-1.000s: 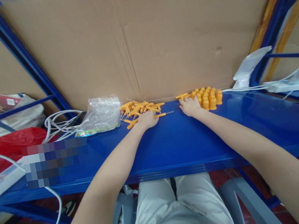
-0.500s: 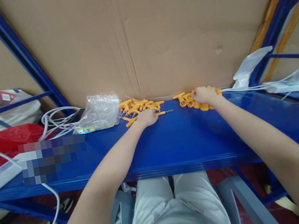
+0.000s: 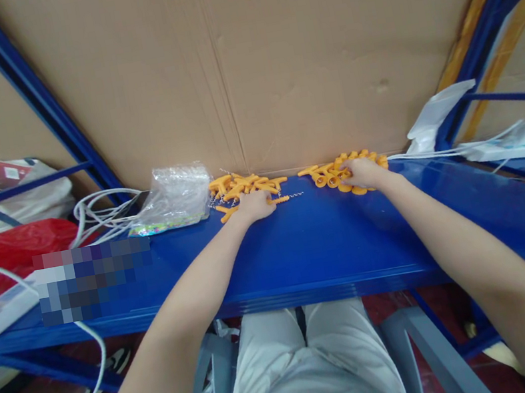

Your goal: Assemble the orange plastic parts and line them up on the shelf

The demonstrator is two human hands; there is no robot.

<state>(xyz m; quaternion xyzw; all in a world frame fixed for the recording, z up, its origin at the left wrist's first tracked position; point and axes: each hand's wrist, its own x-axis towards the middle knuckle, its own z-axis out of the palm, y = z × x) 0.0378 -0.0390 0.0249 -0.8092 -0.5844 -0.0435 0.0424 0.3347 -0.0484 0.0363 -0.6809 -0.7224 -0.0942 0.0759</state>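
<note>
My left hand [image 3: 257, 205] is closed on a yellow corkscrew [image 3: 282, 200], whose metal spiral points to the right over the blue table. Behind it and to its left lies a pile of yellow T-handled corkscrews [image 3: 240, 185] with bare metal spirals. My right hand [image 3: 360, 172] reaches into a cluster of yellow hollow pieces [image 3: 328, 180] with round open ends, its fingers curled down among them. Whether those fingers grip one piece is hidden. A yellow handle-like piece [image 3: 307, 170] lies at the cluster's left end.
A clear plastic bag [image 3: 173, 195] sits left of the corkscrews, beside coiled white cables [image 3: 103, 214]. Farther left is a red bag [image 3: 18, 250]. A cardboard wall [image 3: 271, 73] rises behind the blue table [image 3: 297, 251]. White plastic wrapping [image 3: 438, 114] stands at the right.
My right hand has drawn slightly back toward me and to the right, uncovering more yellow pieces behind it. My left hand has stayed almost in place with the corkscrew.
</note>
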